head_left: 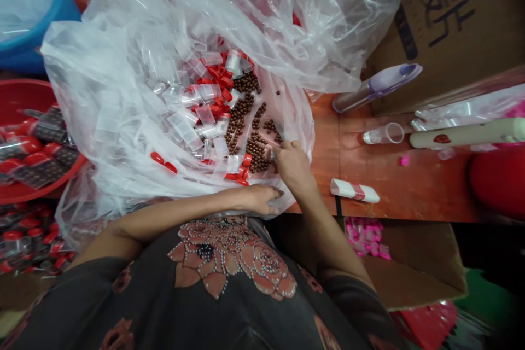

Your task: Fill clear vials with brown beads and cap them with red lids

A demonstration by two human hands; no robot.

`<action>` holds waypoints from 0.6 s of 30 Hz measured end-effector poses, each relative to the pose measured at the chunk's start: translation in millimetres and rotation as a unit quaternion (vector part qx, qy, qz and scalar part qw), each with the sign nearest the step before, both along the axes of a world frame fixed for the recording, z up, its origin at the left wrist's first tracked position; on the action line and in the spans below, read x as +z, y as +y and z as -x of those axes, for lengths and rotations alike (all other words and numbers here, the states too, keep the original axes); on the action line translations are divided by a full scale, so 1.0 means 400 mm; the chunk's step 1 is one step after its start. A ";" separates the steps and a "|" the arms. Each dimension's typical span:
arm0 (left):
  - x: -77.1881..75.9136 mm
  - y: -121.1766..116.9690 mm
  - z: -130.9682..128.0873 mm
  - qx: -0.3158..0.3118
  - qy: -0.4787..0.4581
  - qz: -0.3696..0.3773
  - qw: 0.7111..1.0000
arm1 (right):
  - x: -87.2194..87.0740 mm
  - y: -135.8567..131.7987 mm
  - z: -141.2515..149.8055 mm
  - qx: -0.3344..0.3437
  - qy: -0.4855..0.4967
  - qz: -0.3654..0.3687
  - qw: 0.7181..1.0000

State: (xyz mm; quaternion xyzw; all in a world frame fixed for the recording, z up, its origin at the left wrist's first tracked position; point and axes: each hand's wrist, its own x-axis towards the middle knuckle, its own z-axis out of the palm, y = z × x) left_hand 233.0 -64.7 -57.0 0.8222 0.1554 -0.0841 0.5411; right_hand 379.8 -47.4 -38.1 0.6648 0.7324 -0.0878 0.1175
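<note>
A large clear plastic bag [110,115] lies spread on the table, its mouth toward me. Inside it are small brown balls [256,156], clear plastic containers [184,130] and red caps [219,79] in a loose heap. My left hand [262,198] is at the bag's near edge, its fingers curled on the plastic. My right hand [293,167] is just above it, at the right side of the balls. Its fingers are bent together, with a small clear piece by the fingertips that I cannot make out.
At left stand a blue tub [61,11] and a red basin [80,172] of filled, red-capped containers. Rightward on the table [394,175] lie a white roll [355,190], a clear cup [383,134] and a tube [375,87]. A cardboard box [484,27] stands behind.
</note>
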 end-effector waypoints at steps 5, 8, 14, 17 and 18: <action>0.017 0.009 -0.003 -0.029 0.038 0.016 0.999 | -0.026 -0.002 0.002 0.010 0.028 0.010 1.000; 0.020 0.012 -0.003 -0.030 0.040 0.018 0.999 | -0.061 0.009 0.036 0.012 0.084 -0.022 0.996; 0.035 0.014 0.004 -0.029 0.077 0.013 0.996 | -0.118 0.047 0.076 0.014 0.240 -0.069 0.968; 0.047 0.021 0.014 -0.040 0.077 0.009 0.996 | -0.144 0.053 0.069 -0.023 0.353 -0.093 0.931; 0.050 0.024 0.020 -0.042 0.072 0.011 0.996 | -0.153 0.053 0.066 -0.041 0.389 -0.099 0.915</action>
